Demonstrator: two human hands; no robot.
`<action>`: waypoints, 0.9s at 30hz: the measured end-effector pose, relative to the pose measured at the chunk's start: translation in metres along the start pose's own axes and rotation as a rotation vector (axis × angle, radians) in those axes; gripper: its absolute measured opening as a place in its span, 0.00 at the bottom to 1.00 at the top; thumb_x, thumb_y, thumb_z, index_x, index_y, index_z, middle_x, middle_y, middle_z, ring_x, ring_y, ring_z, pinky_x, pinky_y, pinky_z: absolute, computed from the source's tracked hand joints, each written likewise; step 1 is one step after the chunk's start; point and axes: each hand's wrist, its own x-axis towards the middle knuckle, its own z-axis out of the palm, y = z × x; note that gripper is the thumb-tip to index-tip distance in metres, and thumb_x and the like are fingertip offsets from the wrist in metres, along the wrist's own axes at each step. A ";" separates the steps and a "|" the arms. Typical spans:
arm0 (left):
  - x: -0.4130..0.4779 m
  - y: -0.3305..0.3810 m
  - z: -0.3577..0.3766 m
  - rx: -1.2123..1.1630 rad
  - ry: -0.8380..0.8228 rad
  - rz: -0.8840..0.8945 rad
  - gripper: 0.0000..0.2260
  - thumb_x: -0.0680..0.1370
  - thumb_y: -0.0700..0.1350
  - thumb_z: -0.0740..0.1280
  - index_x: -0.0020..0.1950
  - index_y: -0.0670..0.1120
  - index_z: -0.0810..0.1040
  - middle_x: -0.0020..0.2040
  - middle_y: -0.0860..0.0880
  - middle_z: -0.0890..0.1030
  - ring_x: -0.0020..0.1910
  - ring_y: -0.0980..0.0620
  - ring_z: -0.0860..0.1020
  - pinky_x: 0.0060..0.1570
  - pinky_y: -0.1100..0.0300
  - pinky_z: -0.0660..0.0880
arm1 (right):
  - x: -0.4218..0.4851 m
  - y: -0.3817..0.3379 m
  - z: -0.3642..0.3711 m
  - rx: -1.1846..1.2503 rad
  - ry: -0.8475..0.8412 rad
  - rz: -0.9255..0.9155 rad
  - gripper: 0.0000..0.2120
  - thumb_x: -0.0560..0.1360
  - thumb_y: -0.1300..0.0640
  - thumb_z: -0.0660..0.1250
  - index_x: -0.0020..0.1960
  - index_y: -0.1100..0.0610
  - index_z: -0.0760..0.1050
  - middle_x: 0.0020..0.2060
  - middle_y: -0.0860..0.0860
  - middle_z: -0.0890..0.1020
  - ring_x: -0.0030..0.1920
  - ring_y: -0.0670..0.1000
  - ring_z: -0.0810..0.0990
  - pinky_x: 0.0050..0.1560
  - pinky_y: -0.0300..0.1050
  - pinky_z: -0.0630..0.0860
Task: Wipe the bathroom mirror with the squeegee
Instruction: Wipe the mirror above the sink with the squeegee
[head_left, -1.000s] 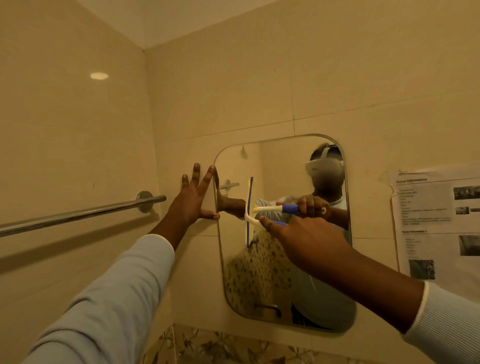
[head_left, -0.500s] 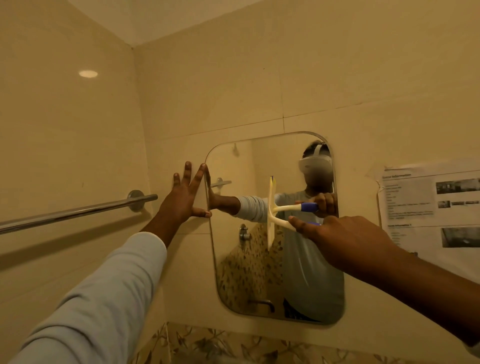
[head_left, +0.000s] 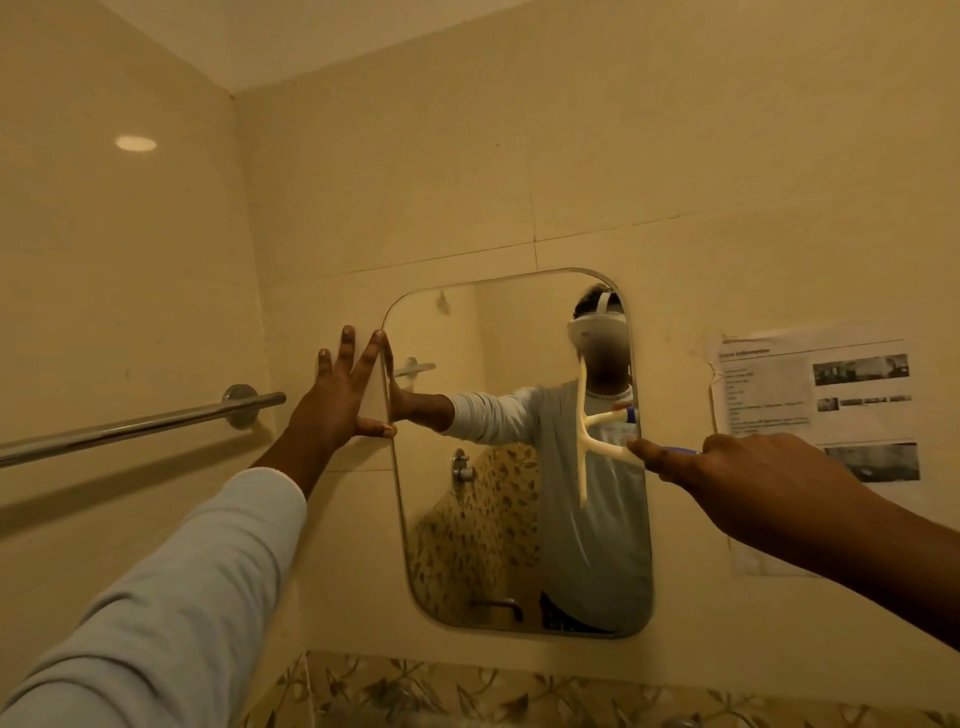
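A rounded rectangular mirror (head_left: 488, 519) hangs on the beige tiled wall. My right hand (head_left: 748, 478) grips the handle of a cream squeegee (head_left: 583, 447) with a blue grip. Its blade stands upright against the glass near the mirror's right edge. My left hand (head_left: 337, 400) lies flat with fingers spread against the wall at the mirror's left edge, thumb touching the rim. The mirror reflects a person with a headset, both arms and the squeegee.
A chrome towel rail (head_left: 135, 426) runs along the left wall into the corner. A printed paper sheet (head_left: 810, 395) is stuck on the wall right of the mirror. A floral tile border (head_left: 467, 691) runs below.
My right hand has drawn the squeegee across the glass from the left part of the mirror to near its right edge. My left hand has stayed at the left rim.
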 end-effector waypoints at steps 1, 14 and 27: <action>0.000 0.000 0.000 -0.007 0.000 -0.006 0.68 0.63 0.62 0.82 0.81 0.57 0.29 0.82 0.46 0.28 0.81 0.31 0.38 0.77 0.29 0.54 | -0.003 0.004 0.001 -0.007 -0.006 0.002 0.38 0.86 0.50 0.58 0.79 0.37 0.31 0.34 0.45 0.65 0.28 0.42 0.67 0.26 0.36 0.56; 0.000 -0.003 0.003 -0.025 0.024 -0.005 0.69 0.62 0.62 0.83 0.77 0.64 0.25 0.82 0.49 0.28 0.81 0.30 0.40 0.73 0.28 0.60 | -0.050 0.049 0.027 -0.021 -0.116 0.066 0.49 0.84 0.46 0.60 0.69 0.35 0.13 0.34 0.43 0.62 0.30 0.42 0.69 0.31 0.34 0.69; -0.002 -0.003 0.001 -0.018 0.008 -0.008 0.68 0.63 0.62 0.82 0.78 0.62 0.26 0.81 0.48 0.27 0.81 0.30 0.38 0.75 0.29 0.59 | -0.002 -0.088 0.047 0.387 0.054 -0.295 0.38 0.85 0.45 0.59 0.77 0.29 0.30 0.42 0.48 0.69 0.32 0.45 0.68 0.34 0.43 0.74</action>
